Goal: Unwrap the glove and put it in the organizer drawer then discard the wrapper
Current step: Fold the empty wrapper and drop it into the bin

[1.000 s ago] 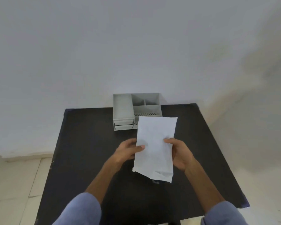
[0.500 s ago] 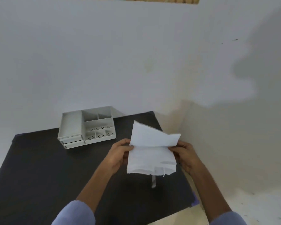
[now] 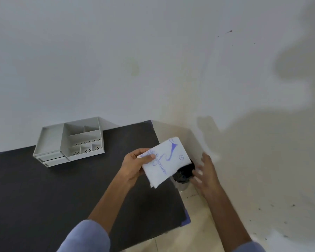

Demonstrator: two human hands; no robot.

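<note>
My left hand grips a folded white paper wrapper with blue print, held past the table's right edge. Right below it on the floor stands a small bin with a black liner, partly hidden by the wrapper. My right hand is blurred, fingers spread, holding nothing, just right of the bin. The grey organizer sits at the table's back left with two shut drawers at its front left. No glove is visible.
The black table takes up the lower left, against a white wall. Beige floor tiles lie to the right of the table, where the bin stands by the wall.
The view has swung right. The wrapper was held in both hands and is folded smaller now, held by the left hand alone over the bin. The right hand has let go.
</note>
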